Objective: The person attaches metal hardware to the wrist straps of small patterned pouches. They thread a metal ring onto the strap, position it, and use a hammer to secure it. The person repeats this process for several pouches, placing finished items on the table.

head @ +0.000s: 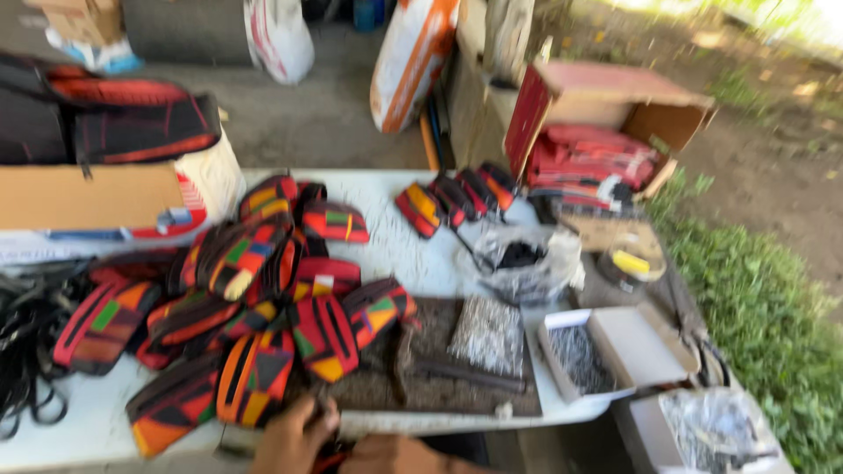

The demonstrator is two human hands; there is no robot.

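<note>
At bottom centre, left hand (294,436) fingers curl just below a striped pouch (255,377) standing lengthwise up-frame; right hand (395,455) grip unclear.

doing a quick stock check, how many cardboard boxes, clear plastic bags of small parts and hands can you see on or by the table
Cardboard boxes: 3, the red-sided box behind the table, the small open box of dark parts, the flat box at left
Clear plastic bags of small parts: 3
Hands: 2, left hand, right hand
Total: 8
The picture is blurred, so the patterned pouches are left uncounted.
</note>
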